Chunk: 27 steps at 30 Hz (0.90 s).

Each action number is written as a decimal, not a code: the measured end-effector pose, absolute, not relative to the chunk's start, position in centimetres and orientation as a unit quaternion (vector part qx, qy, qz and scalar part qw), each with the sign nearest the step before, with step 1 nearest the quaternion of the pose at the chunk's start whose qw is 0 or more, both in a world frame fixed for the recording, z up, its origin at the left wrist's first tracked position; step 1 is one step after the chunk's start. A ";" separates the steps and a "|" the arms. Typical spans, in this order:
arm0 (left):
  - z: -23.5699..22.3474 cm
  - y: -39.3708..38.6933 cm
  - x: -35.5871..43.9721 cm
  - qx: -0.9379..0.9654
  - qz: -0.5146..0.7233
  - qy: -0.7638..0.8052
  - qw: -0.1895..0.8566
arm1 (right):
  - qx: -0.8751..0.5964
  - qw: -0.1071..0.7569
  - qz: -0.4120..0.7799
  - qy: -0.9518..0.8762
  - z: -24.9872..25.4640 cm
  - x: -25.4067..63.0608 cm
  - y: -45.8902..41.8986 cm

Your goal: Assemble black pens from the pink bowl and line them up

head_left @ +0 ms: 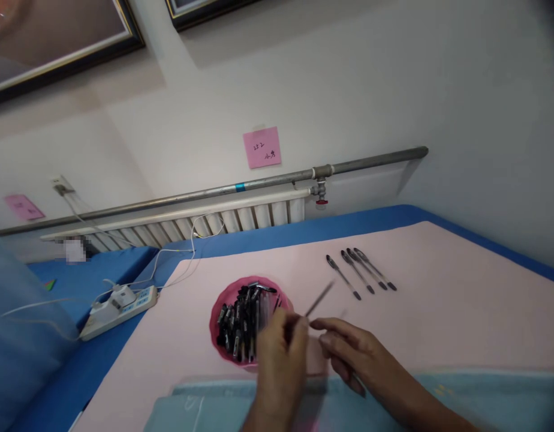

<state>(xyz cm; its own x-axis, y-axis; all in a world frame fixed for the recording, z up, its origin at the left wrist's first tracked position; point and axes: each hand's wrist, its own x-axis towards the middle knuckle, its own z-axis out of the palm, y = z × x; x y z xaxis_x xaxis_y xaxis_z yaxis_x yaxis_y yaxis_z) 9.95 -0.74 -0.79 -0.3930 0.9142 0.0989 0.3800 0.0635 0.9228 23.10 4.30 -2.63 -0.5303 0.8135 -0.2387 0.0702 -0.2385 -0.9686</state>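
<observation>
My left hand (279,357) is closed in a pinch on a thin pen part (319,299) that points up and to the right, blurred by motion. My right hand (349,354) sits just right of it, fingers curled together near the same part; whether it grips anything is hidden. Right behind my left hand stands a pink bowl (220,312) filled with several black pen pieces. Farther right, several assembled pens (362,273) lie side by side on the pink mat (439,312).
The pink mat covers a blue table (349,223). A white power strip (119,306) with cables lies at the left. A folded light-blue cloth (191,408) lies at the near edge. A radiator and pipe (259,186) run along the wall behind.
</observation>
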 end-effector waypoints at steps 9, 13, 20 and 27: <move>-0.8 -0.1 7.9 0.526 0.403 0.738 0.126 | -0.440 0.373 0.700 -0.420 -1.3 23.4 4.5; -0.9 0.7 3.8 0.468 0.235 0.850 0.060 | -0.451 0.350 0.689 -0.446 -0.9 23.8 4.8; -1.4 1.0 3.3 0.471 0.106 0.873 0.072 | -0.440 0.337 0.660 -0.507 -1.4 23.7 4.5; -1.0 1.0 3.5 0.479 0.073 0.871 0.082 | -0.432 0.338 0.645 -0.532 -1.5 23.8 4.4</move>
<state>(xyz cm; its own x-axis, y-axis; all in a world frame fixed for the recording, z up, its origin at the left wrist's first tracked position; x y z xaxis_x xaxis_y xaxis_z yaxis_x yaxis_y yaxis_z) 3.46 1.04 -1.04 -0.5283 0.8459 -0.0731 0.8220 0.5311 0.2054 23.81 4.44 -1.54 -0.3982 0.8957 -0.1979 0.0229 -0.2060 -0.9783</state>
